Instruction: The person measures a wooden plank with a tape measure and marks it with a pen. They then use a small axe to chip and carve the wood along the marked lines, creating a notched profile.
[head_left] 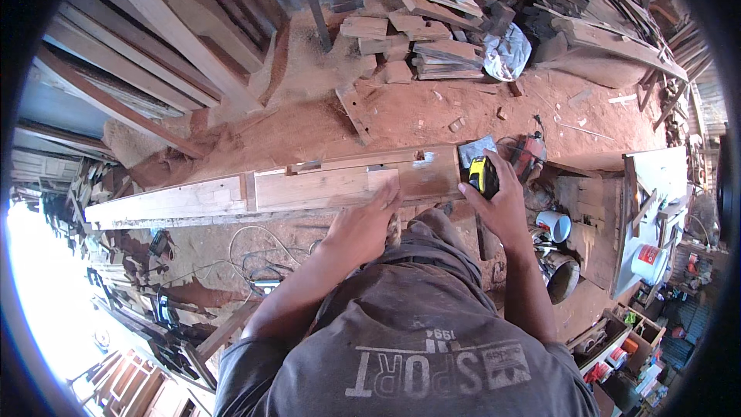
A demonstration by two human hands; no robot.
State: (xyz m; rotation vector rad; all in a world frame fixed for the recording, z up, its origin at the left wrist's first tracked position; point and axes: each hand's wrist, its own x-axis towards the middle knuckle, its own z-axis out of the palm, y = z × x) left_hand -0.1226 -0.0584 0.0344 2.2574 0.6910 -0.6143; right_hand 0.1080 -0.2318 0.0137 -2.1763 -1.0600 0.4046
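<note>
My right hand (503,199) is closed around a yellow and black tape measure (484,177), just past the right end of a long wooden bench (440,177). No drawn-out blade can be made out. Flat along the bench lies a pale board (309,190), with narrower wood strips on its far side. My left hand (363,224) reaches over the near edge, its fingers stretched out and touching the wood near a small light wood piece (382,178). Its thumb is partly hidden.
A red power tool (529,156) lies beyond my right hand. Stacked wood offcuts (448,50) and a white plastic bag (508,52) sit across the sawdust floor. Tall planks (131,54) lean at the far left. Cables (262,262) trail near my left forearm; buckets (553,225) stand at right.
</note>
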